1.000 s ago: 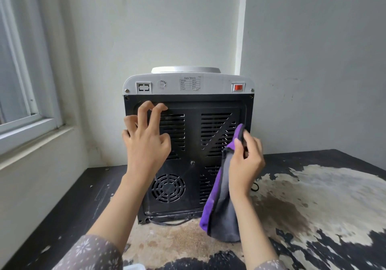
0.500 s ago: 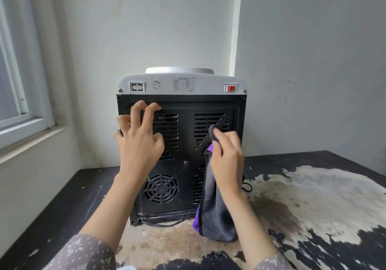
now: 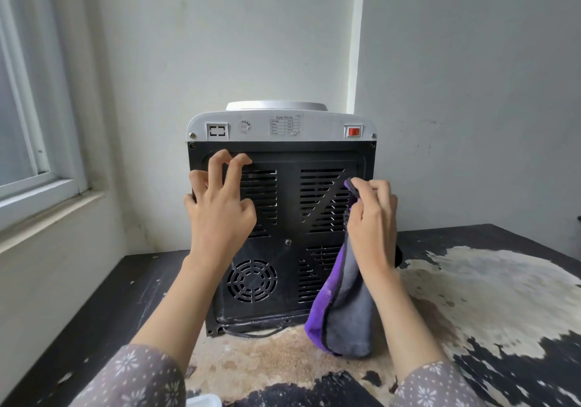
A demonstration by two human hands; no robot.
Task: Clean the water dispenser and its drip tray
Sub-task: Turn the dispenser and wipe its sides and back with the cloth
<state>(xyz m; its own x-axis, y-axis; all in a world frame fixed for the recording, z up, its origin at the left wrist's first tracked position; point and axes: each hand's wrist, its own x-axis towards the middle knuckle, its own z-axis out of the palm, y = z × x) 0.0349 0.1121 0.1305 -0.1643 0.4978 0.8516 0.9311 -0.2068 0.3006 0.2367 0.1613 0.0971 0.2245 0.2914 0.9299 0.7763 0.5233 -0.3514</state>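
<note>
Fingers [image 3: 231, 162] of the left hand [image 3: 218, 211] are bent and spread, their tips pressed against the upper left of the black back panel [image 3: 287, 214]; nothing is held in them. Those of the right hand [image 3: 372, 218] are curled together, pinching the top of one cloth [image 3: 344, 318], purple on one face and grey on the other, which hangs down to the tabletop in front of the panel's lower right.

Nearest the camera come two patterned sleeves [image 3: 132, 378] and the corner of one white object [image 3: 204, 402] at the bottom edge, too cropped to identify. One table [image 3: 487, 296], dark with a large worn pale patch, carries one water dispenser [image 3: 281, 218] standing upright with its back turned this way, near the rear left corner. One power cord [image 3: 251, 332] lies along its foot. On the panel are three slotted vent blocks and one round fan grille [image 3: 251, 280]. Above, the white top band holds one socket [image 3: 217, 130], one data label [image 3: 284, 125] and one red switch [image 3: 354, 131].

Right of the dispenser the tabletop runs wide to the frame's edge; left of it only a narrow dark strip separates the unit from the wall below one window [image 3: 28, 142]. Behind, two walls meet in a corner.
</note>
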